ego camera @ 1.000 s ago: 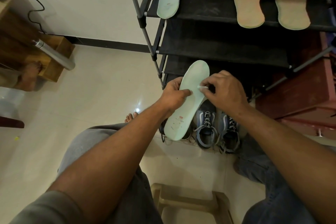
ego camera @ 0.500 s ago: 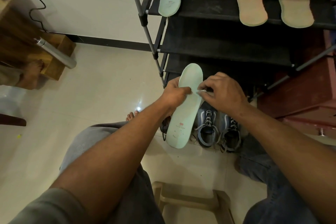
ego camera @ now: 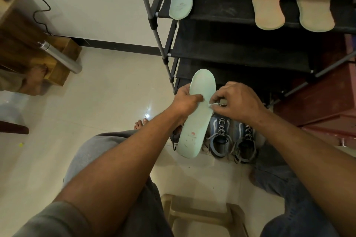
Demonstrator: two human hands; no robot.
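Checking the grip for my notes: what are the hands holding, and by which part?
A pale green insole. The left hand grips its left edge near the middle, thumb on top; the right hand pinches the right edge opposite.

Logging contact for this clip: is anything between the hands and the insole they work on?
Nothing visible. The left hand grips the insole at its left edge; the right hand pinches at its right edge.

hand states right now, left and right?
Left hand: grips the insole, thumb across its face.
Right hand: pinches a small white scrap at the insole's right edge; what it is, cannot tell.
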